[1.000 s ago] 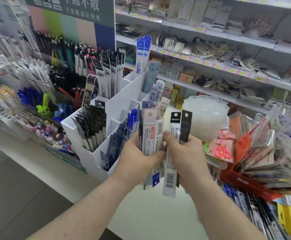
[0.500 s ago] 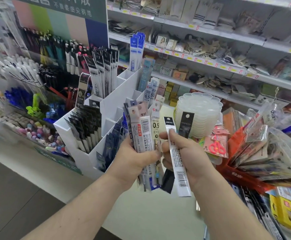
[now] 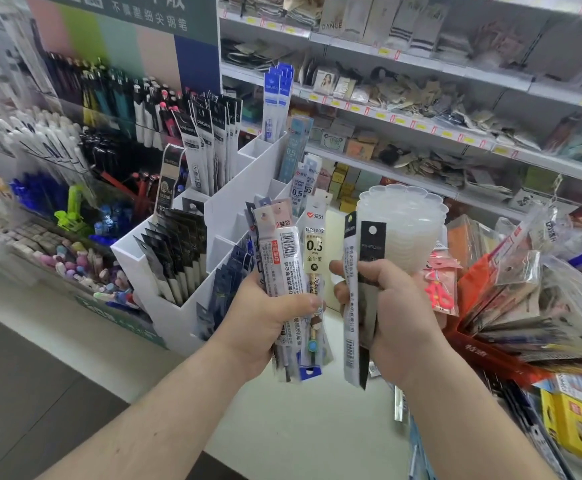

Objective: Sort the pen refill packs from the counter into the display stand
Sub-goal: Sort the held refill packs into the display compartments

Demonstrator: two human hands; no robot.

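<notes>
My left hand [image 3: 265, 320] grips a bundle of several pen refill packs [image 3: 284, 258], upright, with white and pink headers. To its right, apart from it, my right hand [image 3: 391, 313] holds two slim refill packs [image 3: 360, 244] with black tops. Both hands hover over the white counter [image 3: 310, 431], just right of the white tiered display stand [image 3: 220, 216]. The stand's compartments hold black packs [image 3: 175, 254] at front left, dark blue packs [image 3: 229, 282] at front right, and taller packs behind.
A stack of clear plastic cups [image 3: 404, 226] stands behind my right hand. A red bin [image 3: 483, 351] of bagged stationery crowds the right side, with more packs [image 3: 421, 455] lying on the counter edge. Pen racks [image 3: 61, 161] fill the left; shelves [image 3: 421, 133] run behind.
My hands have drawn apart: the right hand pulled its two black-topped packs away from the bundle and turned them upright. The view tilted slightly.
</notes>
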